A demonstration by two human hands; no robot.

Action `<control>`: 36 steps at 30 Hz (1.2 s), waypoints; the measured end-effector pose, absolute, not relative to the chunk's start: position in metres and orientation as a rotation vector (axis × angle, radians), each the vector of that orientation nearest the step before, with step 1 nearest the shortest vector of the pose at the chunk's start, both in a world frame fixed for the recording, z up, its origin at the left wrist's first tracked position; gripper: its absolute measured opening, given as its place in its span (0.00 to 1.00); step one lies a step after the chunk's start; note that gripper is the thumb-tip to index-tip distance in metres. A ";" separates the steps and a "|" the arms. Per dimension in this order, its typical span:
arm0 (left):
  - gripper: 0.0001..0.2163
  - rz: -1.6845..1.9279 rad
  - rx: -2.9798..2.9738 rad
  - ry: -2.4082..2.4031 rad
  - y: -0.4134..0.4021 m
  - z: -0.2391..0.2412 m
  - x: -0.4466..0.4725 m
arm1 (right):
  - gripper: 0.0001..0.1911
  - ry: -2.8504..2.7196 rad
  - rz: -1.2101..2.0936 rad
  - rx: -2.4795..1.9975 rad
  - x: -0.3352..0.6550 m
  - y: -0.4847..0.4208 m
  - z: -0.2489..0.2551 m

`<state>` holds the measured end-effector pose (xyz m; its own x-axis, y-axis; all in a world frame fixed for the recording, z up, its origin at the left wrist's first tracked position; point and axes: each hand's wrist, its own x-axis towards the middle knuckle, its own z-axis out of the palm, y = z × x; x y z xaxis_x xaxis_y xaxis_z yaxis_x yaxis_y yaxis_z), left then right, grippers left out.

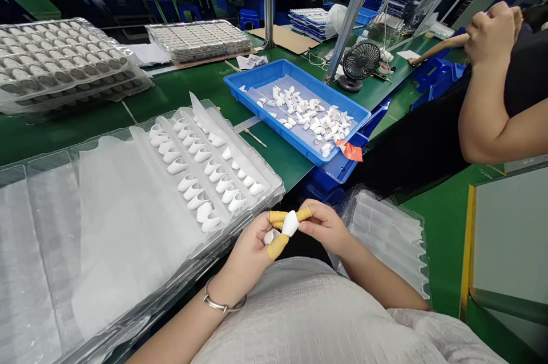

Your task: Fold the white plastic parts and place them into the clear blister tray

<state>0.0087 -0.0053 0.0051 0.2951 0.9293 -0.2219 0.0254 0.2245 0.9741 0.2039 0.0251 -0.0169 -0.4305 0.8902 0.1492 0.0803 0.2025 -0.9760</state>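
Note:
My left hand (259, 241), yellow finger cots on its fingers, grips a small white curved plastic piece (290, 223) between thumb and fingers. A second white piece (271, 237) sits in the same palm. From the other side my right hand (324, 226) pinches the first piece, a yellow cot on its index finger. To the left lies a clear plastic tray (274, 181) lined with white sheets, where similar white pieces (197, 199) stand in rows. Beyond my hands, a blue tray (295, 144) holds a loose heap of such pieces (306, 110).
A black fan (361, 61) stands behind the blue tray, near a metal post (351, 16). Stacked trays of parts (64, 59) sit at the back left. A co-worker's arm (488, 84) is on the right. Clear plastic trays (385, 238) lie low beside me.

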 end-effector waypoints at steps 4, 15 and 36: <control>0.10 0.813 1.579 1.193 -0.006 0.008 0.008 | 0.20 -1.735 1.273 -1.002 0.196 0.021 -0.011; 0.07 0.745 1.627 1.185 -0.010 0.006 0.007 | 0.20 -1.176 1.659 -1.151 0.182 0.020 -0.006; 0.07 0.786 1.728 1.271 -0.008 0.002 0.009 | 0.04 -1.612 1.581 -1.259 0.193 0.016 0.016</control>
<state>0.0085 -0.0084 0.0019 0.2922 0.9563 0.0098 0.4358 -0.1423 0.8887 0.1932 0.0162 0.0159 -0.4107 0.8845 -0.2212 0.2381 -0.1301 -0.9625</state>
